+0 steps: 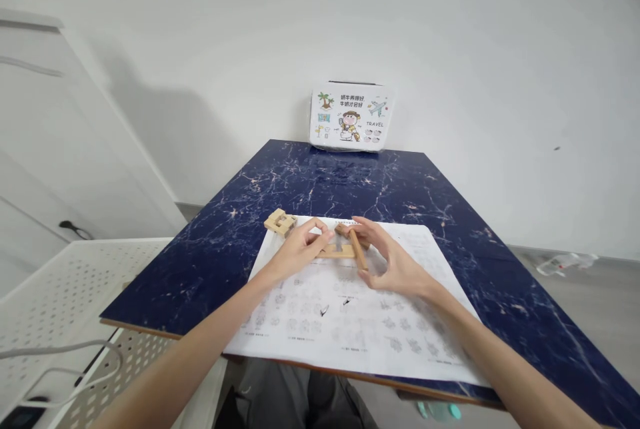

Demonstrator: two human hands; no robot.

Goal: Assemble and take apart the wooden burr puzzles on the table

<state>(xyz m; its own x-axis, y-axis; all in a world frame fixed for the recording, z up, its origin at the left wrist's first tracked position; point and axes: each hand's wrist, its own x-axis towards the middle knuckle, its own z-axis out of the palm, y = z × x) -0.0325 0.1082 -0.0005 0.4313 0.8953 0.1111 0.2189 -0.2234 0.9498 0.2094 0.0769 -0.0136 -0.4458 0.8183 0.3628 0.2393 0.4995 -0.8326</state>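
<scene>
My right hand (400, 262) grips a wooden stick-like puzzle piece (358, 250) between thumb and fingers, tilted over the paper. My left hand (300, 249) is closed, thumb and forefinger close together; whatever sits between them is hidden. Just under its fingertips lies a notched wooden puzzle piece (340, 253), its left end partly covered by the hand. Another small wooden piece (342, 230) shows beyond, between the two hands. A wooden block assembly (279, 222) of interlocking parts rests at the paper's far left corner. Beneath everything is a printed instruction sheet (320, 342) with rows of small diagrams.
The blue marbled table (350, 182) has a white cartoon-printed case (351, 117) standing at its far edge against the wall. At left is a white perforated rack (45, 276) with a cable (55, 350). A clear plastic item (565, 262) lies on the floor at right.
</scene>
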